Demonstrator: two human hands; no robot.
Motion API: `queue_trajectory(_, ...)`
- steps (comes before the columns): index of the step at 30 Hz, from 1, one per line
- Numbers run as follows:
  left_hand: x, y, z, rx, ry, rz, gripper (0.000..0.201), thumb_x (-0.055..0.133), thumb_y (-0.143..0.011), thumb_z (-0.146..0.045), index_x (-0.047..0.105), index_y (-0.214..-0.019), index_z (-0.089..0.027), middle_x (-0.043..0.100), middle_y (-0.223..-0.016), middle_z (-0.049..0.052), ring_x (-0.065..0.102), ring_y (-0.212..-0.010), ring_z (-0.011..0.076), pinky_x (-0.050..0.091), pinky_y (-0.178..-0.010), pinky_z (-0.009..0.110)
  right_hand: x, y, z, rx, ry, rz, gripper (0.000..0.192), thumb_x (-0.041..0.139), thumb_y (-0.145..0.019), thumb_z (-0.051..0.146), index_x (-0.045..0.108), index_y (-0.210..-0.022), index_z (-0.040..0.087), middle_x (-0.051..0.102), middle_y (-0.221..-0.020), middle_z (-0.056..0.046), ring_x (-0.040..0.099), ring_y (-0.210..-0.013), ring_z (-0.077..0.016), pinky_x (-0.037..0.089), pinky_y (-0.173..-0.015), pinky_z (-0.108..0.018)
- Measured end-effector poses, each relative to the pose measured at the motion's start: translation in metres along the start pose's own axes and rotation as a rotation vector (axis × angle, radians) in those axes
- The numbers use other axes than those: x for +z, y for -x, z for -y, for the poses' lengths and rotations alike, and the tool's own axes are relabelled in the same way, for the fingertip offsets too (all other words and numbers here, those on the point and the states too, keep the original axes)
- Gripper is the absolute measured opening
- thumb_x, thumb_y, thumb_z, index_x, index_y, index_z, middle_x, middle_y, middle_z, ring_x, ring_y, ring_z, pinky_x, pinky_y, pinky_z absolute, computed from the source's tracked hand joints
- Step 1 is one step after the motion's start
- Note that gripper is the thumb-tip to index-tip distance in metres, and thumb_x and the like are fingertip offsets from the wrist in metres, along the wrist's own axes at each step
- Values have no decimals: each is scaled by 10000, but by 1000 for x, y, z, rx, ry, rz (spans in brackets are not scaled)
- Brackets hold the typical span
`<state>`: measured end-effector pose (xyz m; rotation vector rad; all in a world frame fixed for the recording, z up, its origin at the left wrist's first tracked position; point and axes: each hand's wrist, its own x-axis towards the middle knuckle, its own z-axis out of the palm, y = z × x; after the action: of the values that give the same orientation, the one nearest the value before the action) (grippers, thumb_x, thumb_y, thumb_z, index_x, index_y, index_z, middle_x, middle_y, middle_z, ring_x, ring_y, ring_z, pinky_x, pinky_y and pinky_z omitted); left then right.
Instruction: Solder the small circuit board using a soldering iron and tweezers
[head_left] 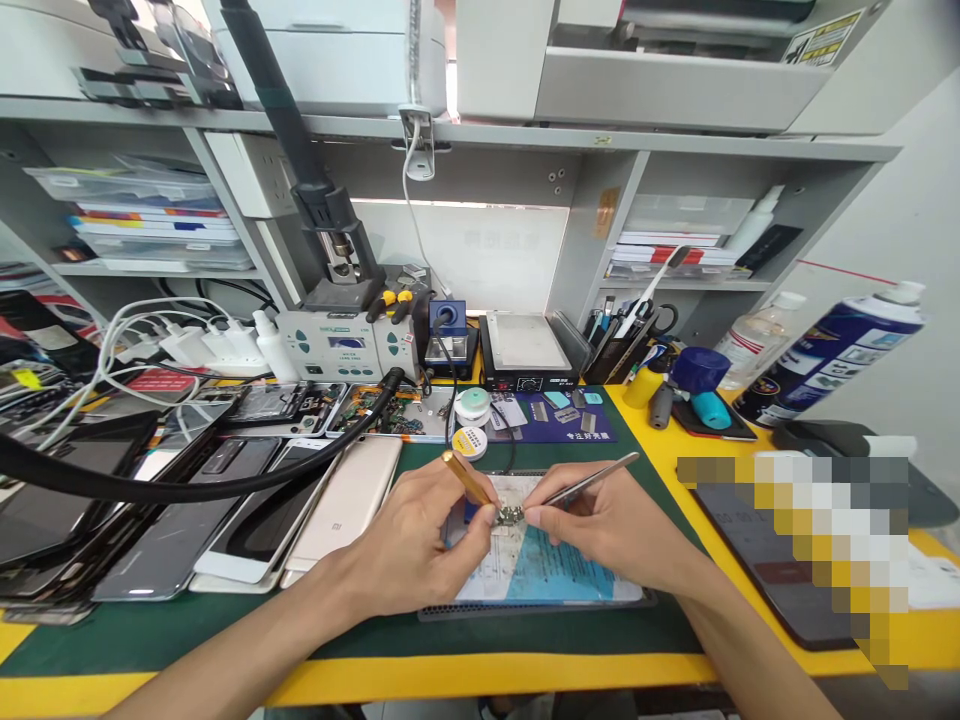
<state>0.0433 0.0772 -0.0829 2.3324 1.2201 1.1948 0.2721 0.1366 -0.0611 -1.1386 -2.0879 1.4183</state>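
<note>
- The left hand (pixel 411 530) pinches a gold-handled tool (pixel 466 480) like a pen, its tip down on a small metal part (pixel 509 515) near the front edge of the bench.
- The right hand (pixel 600 525) is closed on slim tweezers (pixel 592 477), whose points meet the same part from the other side.
- The part lies on a printed white-and-blue sheet (pixel 525 570) over a dark pad, itself on the green mat (pixel 225 620), with the yellow bench (pixel 525 675) showing along the front edge.
- Judged from this, the step in hand is fine work on the part with both tools; the next move calls for steady wrists and a light tweezer grip (the piece looks easy to flick away).
- A pen cup (pixel 611 355) at the back edge holds brushes and hand tools, packed upright.
- A clear tray (pixel 390 412) behind the mat holds circuit boards and small bits.
- A round tin (pixel 470 441) sits just behind the sheet; its contents cannot be told.
- Phones (pixel 247 510) lie stacked along the left side.
</note>
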Motion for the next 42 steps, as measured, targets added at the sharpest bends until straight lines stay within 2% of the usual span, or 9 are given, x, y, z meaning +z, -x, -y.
queue_trajectory(10,0,1,-1,-7,-3,3,116,536,-926,-164,641,-975,-162,658,-850,50,610,-790,190,494,-723,330,1,1,2,16,18,-11,276,683,-878,448,734,-894,177,579,-610,-27,507,-523,-143,321,-439,-245)
queue_trajectory(17,0,0,-1,-11,-3,-5,113,545,-921,-169,637,-986,-172,660,-857,40,611,-786,182,496,-717,321,1,-1,-1,-24,16,-8,255,682,-893,441,743,-892,193,650,-723,-49,604,-647,-178,425,-542,-271)
queue_trajectory(32,0,0,0,-7,2,-1,110,538,-926,-168,641,-967,-168,667,-839,45,612,-792,187,504,-721,320,5,-1,-2,-33,12,-25,238,689,-891,412,752,-873,183,666,-750,-46,589,-637,-158,438,-565,-269)
queue_trajectory(42,0,-1,0,-8,7,2,113,532,-926,-160,639,-964,-167,668,-851,49,611,-800,187,502,-728,322,6,-2,-1,-80,30,-23,202,690,-893,376,764,-870,189,698,-837,-50,592,-678,-157,442,-584,-266)
